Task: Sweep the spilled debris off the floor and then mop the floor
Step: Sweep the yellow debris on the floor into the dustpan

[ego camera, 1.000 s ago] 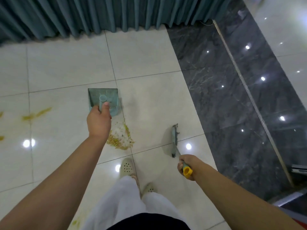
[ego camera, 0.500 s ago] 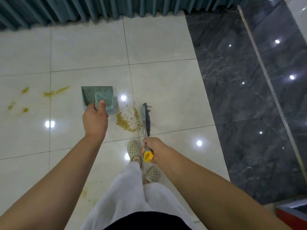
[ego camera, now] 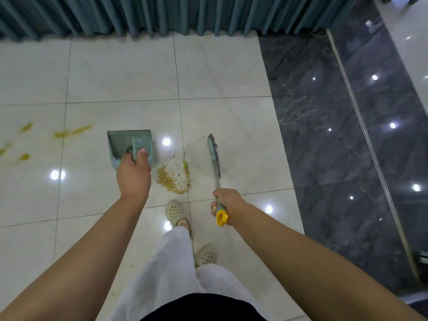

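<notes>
Pale tile floor, curtain behind. Left hand wrapped round dustpan handle; right hand gripping broom. Debris between, seemingly loose grains. Sweep short, pan lip flat.

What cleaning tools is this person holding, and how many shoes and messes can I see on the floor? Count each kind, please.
Dustpan, in the left hand: 1
Broom, in the right hand: 1
Shoes: 2
Debris pile: 1
Patch of yellow stains: 1
Total: 6
</notes>
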